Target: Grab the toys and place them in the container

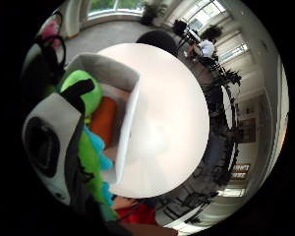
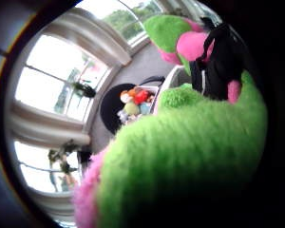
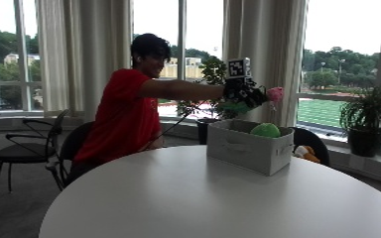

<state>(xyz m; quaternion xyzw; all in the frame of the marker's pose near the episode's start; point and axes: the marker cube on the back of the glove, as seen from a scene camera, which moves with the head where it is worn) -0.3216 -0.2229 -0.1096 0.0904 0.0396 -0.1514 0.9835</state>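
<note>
A: Okay, room: tall windows [image 3: 158, 44] with pale curtains [image 3: 263, 39], one round white table [image 3: 210, 198], two potted plants [image 3: 369, 119] on the sill side.
B: Chairs?
A: One black chair [image 3: 25, 144] at left, more further off. No readable writing.
B: Container?
A: One white fabric container [image 3: 250, 146] on the table, a green toy [image 3: 265, 130] poking out.
B: Hand?
A: Gloved right hand [image 3: 243, 94] grips one green-and-pink plush toy [image 2: 190, 156] above the container.
</note>
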